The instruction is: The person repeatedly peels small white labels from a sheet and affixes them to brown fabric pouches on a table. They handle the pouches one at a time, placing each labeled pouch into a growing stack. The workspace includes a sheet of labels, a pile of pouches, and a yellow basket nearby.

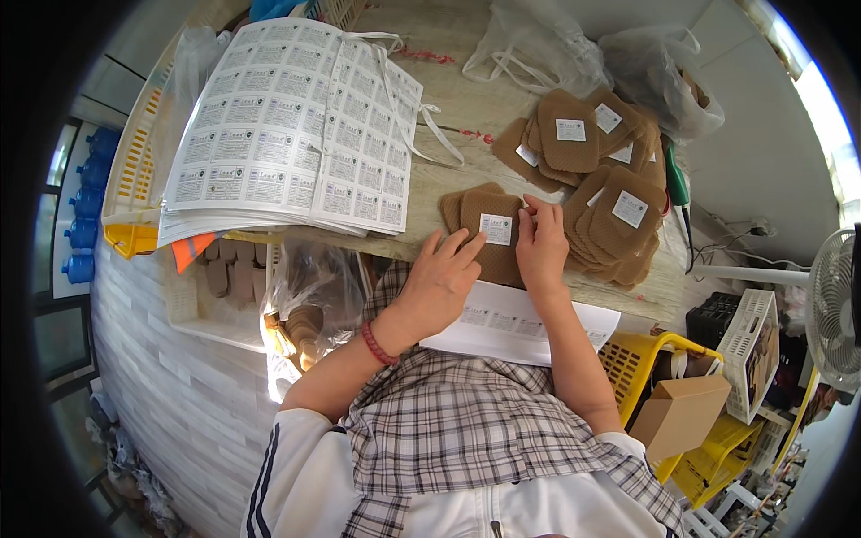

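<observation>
A brown textured pad [495,262] with rounded corners and a white printed label [496,229] lies in front of me on the table. Other brown pads [452,212] sit beneath it, showing at its upper left. My left hand [439,285] has its fingers spread, the fingertips resting on the pad beside the label. Thumb and fingers of my right hand [543,242] close on the pad's right edge; its fingertips are partly hidden. A white label sheet [529,325] hangs over the table's near edge below my wrists, partly bare and partly printed.
A thick stack of label sheets [260,134], tied with white ribbon, lies on the left. Labelled brown pads [619,229] are piled to the right. Clear plastic bags [538,40] lie at the back. A yellow crate [628,363] and a fan [832,309] stand at right.
</observation>
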`<state>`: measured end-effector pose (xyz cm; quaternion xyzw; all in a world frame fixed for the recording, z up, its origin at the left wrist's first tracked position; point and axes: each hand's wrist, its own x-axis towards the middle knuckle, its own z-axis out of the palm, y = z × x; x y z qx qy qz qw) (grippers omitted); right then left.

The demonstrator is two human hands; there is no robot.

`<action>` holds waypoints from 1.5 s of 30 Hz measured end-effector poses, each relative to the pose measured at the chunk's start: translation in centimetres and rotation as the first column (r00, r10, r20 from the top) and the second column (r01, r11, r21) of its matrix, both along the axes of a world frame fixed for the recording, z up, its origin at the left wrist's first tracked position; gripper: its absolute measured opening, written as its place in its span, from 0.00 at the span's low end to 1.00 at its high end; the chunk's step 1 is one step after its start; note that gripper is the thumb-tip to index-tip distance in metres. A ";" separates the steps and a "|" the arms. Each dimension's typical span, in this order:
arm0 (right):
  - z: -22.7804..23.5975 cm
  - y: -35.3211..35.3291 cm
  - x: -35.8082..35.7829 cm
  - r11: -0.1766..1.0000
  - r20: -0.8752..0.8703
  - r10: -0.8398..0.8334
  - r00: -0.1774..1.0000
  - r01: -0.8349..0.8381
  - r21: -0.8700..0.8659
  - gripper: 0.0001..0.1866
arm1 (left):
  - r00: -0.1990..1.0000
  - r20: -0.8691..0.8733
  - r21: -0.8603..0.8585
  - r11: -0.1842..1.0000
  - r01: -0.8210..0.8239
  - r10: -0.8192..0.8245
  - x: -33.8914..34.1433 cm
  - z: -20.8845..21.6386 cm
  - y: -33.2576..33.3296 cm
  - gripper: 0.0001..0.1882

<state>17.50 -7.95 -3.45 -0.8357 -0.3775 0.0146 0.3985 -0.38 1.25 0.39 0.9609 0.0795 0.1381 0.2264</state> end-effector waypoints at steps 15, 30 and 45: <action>-0.3 1.1 0.2 0.973 0.188 0.039 0.981 -0.080 0.218 0.08 | 0.999 0.039 0.005 1.000 -0.011 0.011 -0.8 -0.9 -0.5 0.02; 10.0 -4.5 8.1 0.943 0.304 -0.306 0.902 0.243 0.226 0.17 | 0.999 0.037 -0.111 0.994 0.003 0.001 -2.2 -1.6 -0.2 0.04; 6.1 -10.2 -5.0 0.700 0.170 0.695 0.699 -0.602 -0.385 0.48 | 0.938 -0.334 -0.728 0.605 -0.322 0.097 -11.1 -1.3 4.1 0.09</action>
